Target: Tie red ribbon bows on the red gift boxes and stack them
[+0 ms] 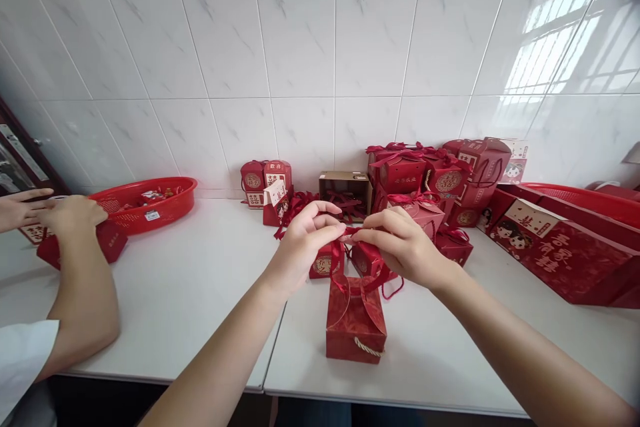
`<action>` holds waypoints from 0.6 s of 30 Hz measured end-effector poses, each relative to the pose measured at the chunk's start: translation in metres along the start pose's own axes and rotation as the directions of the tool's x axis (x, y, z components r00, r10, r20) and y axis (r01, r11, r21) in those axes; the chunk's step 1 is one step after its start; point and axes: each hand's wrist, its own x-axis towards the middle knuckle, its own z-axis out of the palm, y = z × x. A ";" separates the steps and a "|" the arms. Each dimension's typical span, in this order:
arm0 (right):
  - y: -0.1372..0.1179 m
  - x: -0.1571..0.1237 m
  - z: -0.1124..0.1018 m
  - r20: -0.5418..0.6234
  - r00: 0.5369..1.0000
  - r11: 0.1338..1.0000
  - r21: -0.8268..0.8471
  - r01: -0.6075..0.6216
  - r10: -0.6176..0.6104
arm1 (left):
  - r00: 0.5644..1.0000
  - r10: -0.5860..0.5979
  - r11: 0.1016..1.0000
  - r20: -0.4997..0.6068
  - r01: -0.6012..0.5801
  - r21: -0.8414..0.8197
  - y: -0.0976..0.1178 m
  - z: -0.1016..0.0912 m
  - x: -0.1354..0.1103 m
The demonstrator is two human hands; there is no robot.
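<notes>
A small red gift box (355, 323) with a cord handle stands near the table's front edge. A red ribbon (350, 235) rises from its top flaps. My left hand (307, 237) pinches the ribbon from the left. From the right, my right hand (400, 240) pinches the same ribbon, and the fingertips of both hands meet just above the box. Behind my hands lie more small red boxes (367, 259).
A co-worker's hands (60, 213) rest on a red box at the far left, beside a red basket (145, 203). A pile of tied red boxes (430, 180), an open cardboard box (346, 192) of ribbons and large red bags (560, 250) line the tiled wall.
</notes>
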 end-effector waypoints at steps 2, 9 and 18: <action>0.000 -0.001 0.001 -0.023 0.999 0.994 -0.106 0.035 -0.038 | 1.000 0.007 1.000 -0.018 -0.006 0.022 -0.003 0.002 0.000; -0.002 -0.003 0.006 -0.118 0.990 0.983 -0.173 0.054 -0.075 | 0.995 0.094 0.995 0.025 -0.092 -0.049 -0.017 0.005 0.003; -0.009 -0.024 0.005 -0.276 0.920 0.958 0.148 -0.245 0.278 | 0.683 0.721 0.415 0.118 -0.562 0.715 -0.025 -0.005 -0.009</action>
